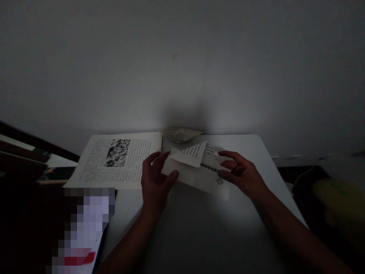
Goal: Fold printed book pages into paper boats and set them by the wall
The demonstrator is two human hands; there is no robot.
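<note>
A printed sheet of paper (194, 180) with a folded flap (191, 155) turned over its top is held low above the white table (182, 232). My left hand (156, 179) grips its left side, thumb on the front face and fingers curled at the upper left edge. At the right edge, the thumb of my right hand (241, 173) rests against the paper with the fingers bent around that side; the exact contact is dim. Behind the sheet, by the wall, sits a folded paper boat (181, 134) with print on it.
An open book (91, 163) with a black-and-white picture lies at the table's left, partly past its edge. Lower left is a blurred-out pale panel (88, 224) with a red strip. A plain wall (182, 68) rises behind. On the right are a cable (303, 173) and a dim yellowish object (339, 201).
</note>
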